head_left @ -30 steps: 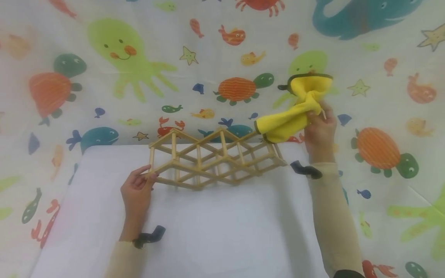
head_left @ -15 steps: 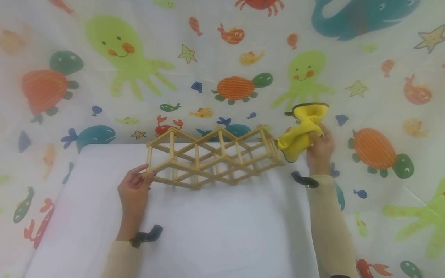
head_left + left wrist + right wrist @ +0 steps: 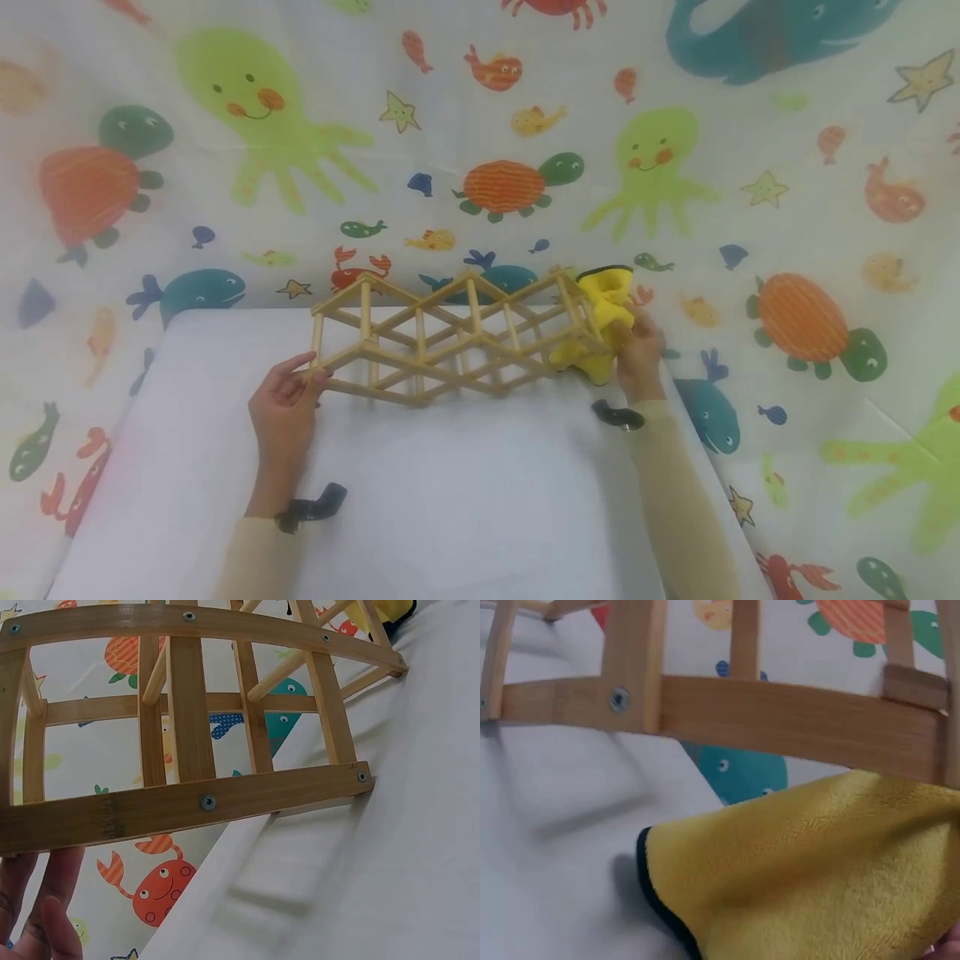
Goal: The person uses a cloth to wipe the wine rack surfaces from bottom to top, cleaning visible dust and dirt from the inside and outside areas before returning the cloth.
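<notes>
A folding wooden lattice rack (image 3: 420,342), with crossed slats joined by dowels, stands stretched out across the far part of the white table. My left hand (image 3: 285,404) grips its left end at a lower slat; in the left wrist view the fingers (image 3: 60,881) reach up behind that slat (image 3: 112,817). At the rack's right end my right hand (image 3: 639,350) pinches a bunched yellow cloth (image 3: 606,292) with a dark edging. The cloth lies against the end bars, part of it showing behind them. In the right wrist view the cloth (image 3: 802,877) hangs just under a slat (image 3: 795,720).
The white table (image 3: 450,500) ends just behind the rack. Beyond it hangs a curtain (image 3: 450,125) printed with sea animals, which also shows along both sides. A dark strap piece (image 3: 618,414) sticks out from the right wrist, and another (image 3: 315,507) from the left.
My right hand has brought the yellow cloth down and to the left, from above the rack onto its right end. The left hand keeps its grip, and the rack hardly moves.
</notes>
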A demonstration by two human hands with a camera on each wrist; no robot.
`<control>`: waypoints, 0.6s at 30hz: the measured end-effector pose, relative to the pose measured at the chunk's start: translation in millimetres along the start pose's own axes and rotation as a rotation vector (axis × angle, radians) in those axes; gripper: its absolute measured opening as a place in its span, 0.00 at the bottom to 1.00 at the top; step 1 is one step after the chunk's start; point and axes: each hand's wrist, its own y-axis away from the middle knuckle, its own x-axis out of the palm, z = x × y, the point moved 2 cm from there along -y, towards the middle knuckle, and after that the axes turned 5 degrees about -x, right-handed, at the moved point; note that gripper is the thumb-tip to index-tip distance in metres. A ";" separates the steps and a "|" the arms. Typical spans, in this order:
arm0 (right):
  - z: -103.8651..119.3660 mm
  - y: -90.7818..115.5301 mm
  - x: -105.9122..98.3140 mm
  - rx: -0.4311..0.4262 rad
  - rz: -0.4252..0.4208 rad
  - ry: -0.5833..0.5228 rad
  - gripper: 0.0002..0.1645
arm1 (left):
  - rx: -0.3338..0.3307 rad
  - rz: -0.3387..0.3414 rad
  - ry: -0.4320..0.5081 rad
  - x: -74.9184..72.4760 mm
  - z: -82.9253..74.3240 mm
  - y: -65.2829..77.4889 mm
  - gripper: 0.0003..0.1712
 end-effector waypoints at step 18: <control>-38.3 21.6 23.5 0.071 0.194 -0.014 0.27 | -0.048 -0.021 -0.041 -12.1 -2.4 -4.5 0.25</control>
